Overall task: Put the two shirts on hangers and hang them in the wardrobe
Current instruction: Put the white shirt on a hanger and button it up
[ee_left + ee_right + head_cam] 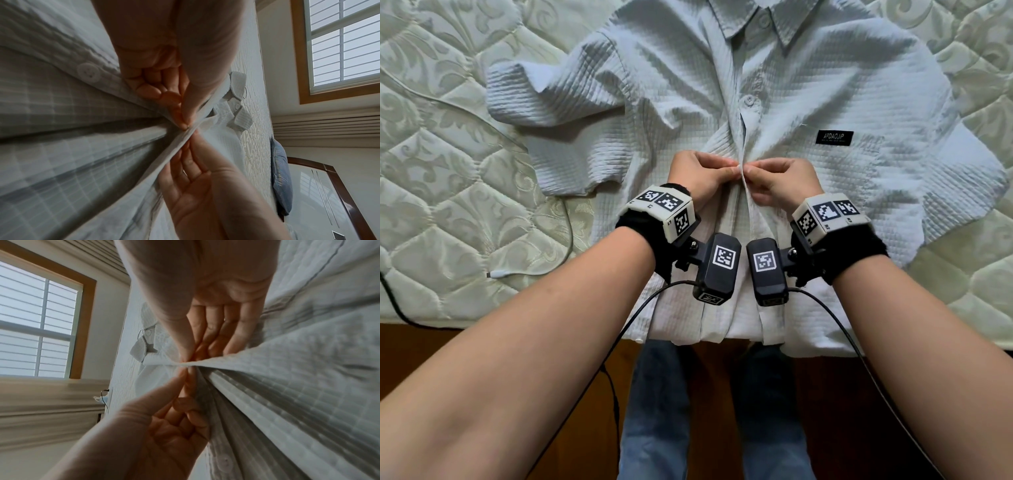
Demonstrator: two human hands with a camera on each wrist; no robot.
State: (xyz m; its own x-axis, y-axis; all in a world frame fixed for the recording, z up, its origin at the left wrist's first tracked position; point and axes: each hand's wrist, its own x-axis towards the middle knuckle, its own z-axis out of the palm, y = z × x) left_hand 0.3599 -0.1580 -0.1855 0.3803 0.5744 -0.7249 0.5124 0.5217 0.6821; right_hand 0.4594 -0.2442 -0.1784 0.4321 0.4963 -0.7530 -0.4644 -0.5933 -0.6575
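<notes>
Pale shirt (808, 102) lies flat on quilted mattress (441, 178), collar away from me, hem over near edge. My left hand (700, 176) and right hand (779, 183) both pinch placket mid-chest at button. Risk: fabric slips from fingertips, or tug drags shirt off edge. Window (341, 40) and headboard (337, 194) beyond; no hanger clearly seen

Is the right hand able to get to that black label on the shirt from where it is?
Probably yes. The black label lies uncovered on the shirt, just beyond the right hand. But that hand is pinching the shirt's front edge, so it must let go first.
</notes>
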